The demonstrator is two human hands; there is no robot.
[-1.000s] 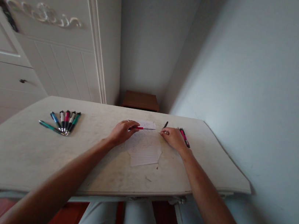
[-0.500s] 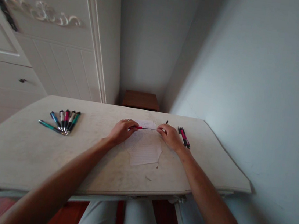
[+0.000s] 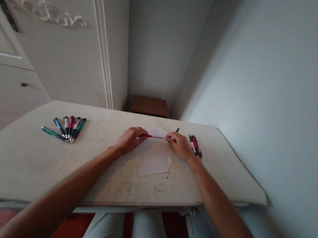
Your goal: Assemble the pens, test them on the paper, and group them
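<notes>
Over the sheet of lined paper (image 3: 154,161), my left hand (image 3: 130,139) is closed around a pink pen barrel (image 3: 149,136). A thin dark pen refill (image 3: 158,137) runs from the barrel's end across to my right hand (image 3: 180,143). The fingertips of that hand pinch the refill's far end. Just behind the right knuckles, a black pen part (image 3: 177,130) pokes up; its lower portion is hidden by the hand. Pens with pink and black bodies (image 3: 196,146) lie to the right of my right hand, partly covered by the wrist.
Several coloured pens (image 3: 70,128) lie fanned out at the left of the white table (image 3: 80,171). A white cabinet (image 3: 63,58) stands beyond the table's left side, a wall (image 3: 283,93) to the right. Behind the table sits a brown wooden piece of furniture (image 3: 150,106).
My right hand has shifted slightly left toward my left hand, and a little less of the refill shows between them. The loose pens and paper look unchanged.
</notes>
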